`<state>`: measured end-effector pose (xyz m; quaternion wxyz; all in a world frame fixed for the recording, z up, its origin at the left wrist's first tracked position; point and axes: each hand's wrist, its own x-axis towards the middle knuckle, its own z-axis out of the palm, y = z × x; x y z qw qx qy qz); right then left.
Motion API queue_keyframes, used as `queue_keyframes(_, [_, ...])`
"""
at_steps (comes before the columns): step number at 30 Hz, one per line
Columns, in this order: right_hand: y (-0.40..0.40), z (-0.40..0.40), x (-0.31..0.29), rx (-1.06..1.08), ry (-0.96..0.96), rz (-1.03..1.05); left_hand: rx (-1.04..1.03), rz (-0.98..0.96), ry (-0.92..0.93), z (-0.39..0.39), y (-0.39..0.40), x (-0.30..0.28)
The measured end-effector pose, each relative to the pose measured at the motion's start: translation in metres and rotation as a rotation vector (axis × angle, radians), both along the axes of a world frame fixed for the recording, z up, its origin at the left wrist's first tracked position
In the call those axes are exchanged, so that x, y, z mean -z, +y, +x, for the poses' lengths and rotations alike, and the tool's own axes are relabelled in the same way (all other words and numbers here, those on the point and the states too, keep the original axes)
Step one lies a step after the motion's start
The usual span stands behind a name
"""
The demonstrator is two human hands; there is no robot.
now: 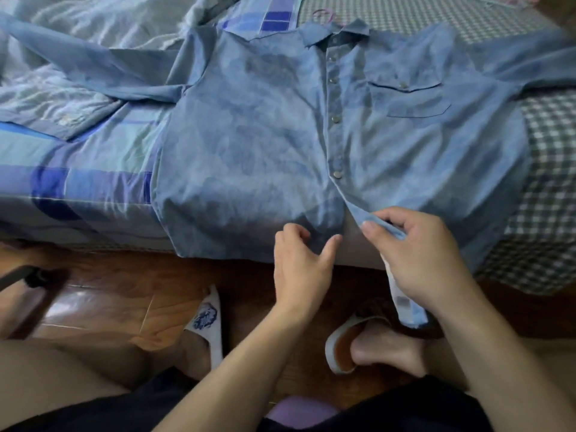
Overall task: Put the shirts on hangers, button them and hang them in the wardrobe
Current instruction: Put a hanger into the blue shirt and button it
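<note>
A blue denim shirt (249,145) lay spread face-up across the bed (548,169), its collar toward the far edge and its hem hanging over the near edge, above the wooden floor (103,307). A pink hanger hook (324,14) showed just beyond the collar. The snaps (337,174) along the placket were fastened from the collar down to about the lower third; below the last closed one the two front panels parted. The right hand (427,260) pinched the edge of the right-side panel between thumb and curled fingers (371,226), lifting that edge slightly off the bed just below the opening. The left hand (300,263) rested at the hem of the other panel, its fingers loosely bent and touching the cloth, the thumb pointing toward the gap; whether it actually gripped the fabric could not be told. The two hands sat close together on either side of the split. A striped blue quilt (78,182) covered the left part of the bed, touching the shirt's sleeve. White slippers (207,319) were on the floor below.
</note>
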<state>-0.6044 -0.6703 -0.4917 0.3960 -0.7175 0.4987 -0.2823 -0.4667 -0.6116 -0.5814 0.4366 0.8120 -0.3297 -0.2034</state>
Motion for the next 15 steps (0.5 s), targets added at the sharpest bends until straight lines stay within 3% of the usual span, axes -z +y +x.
queue_keyframes(5, [-0.001,-0.012,0.003,0.045,-0.036,0.053,-0.127,0.02,-0.024,-0.007,-0.024,0.014])
queue_keyframes(9, [-0.004,-0.01,0.006,0.085,-0.161,0.125,-0.158,-0.051,-0.016,-0.014,-0.028,0.02])
queue_keyframes(15, [-0.006,-0.008,0.006,0.077,-0.283,0.123,-0.235,-0.006,0.013,-0.03,-0.041,0.017])
